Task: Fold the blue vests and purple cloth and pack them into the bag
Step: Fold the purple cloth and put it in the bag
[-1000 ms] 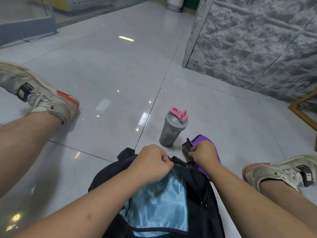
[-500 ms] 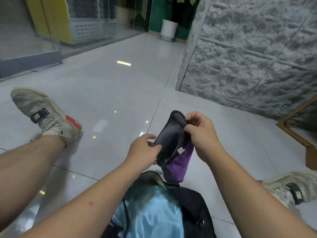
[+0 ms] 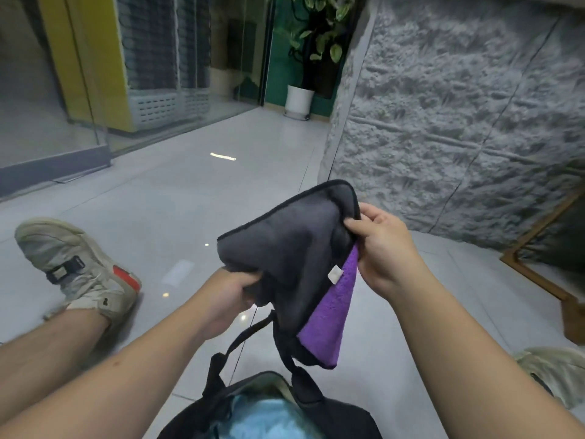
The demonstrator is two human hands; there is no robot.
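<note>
The cloth (image 3: 294,258), grey outside and purple inside, hangs between both hands above the open bag (image 3: 272,410), the left hand (image 3: 228,296) gripping it at seven o'clock, the right hand (image 3: 380,245) pinching its two o'clock edge

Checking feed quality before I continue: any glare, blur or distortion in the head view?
Head view: ceiling-light glare streak on the glossy floor; wide-angle bending at the edges; slight softness on the bag at the bottom; the cloth, left hand and right hand read clearly.

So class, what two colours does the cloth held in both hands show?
Dark grey on one side, purple on the other; the cloth shows in the head view.
</note>
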